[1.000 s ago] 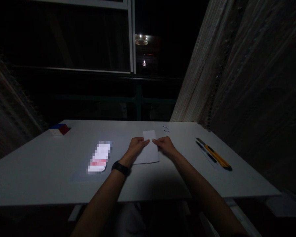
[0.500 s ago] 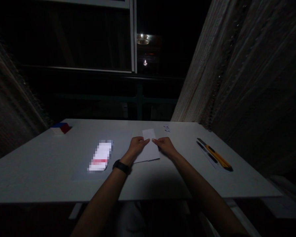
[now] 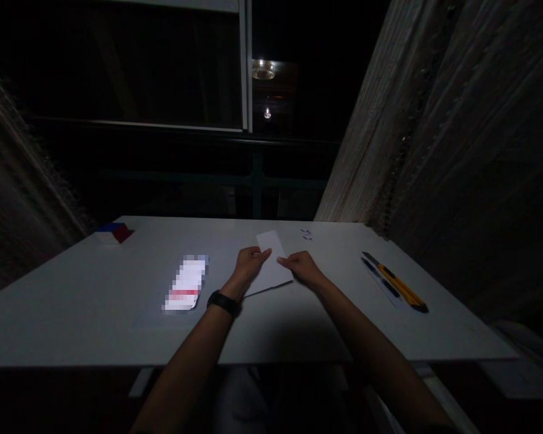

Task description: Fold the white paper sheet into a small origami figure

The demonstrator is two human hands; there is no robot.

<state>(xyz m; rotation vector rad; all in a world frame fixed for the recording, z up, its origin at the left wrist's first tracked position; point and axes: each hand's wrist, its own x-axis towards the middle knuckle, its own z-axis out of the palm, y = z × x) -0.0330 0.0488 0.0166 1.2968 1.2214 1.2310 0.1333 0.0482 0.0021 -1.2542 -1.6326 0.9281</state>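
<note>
A folded white sheet of paper (image 3: 271,271) is held between my two hands above the middle of the table. On its left side, my left hand (image 3: 250,265) grips it with the thumb on top; a dark band circles that wrist. My right hand (image 3: 301,265) pinches the opposite side, thumb also on top and fingers hidden beneath. The paper sits tilted, its near edge higher at the right. To the left lies a phone (image 3: 186,283) with a bright, pixelated screen.
At right on the white table (image 3: 95,313) lie a yellow utility knife (image 3: 400,286) and a black pen (image 3: 381,278). A puzzle cube (image 3: 113,232) sits at the far left. Small dark marks (image 3: 306,234) show near the back edge. Curtains (image 3: 362,114) flank the dark window.
The paper has turned anticlockwise, its far end swinging left and its near right corner rising. My left hand has shifted slightly up and left; both hands keep their hold.
</note>
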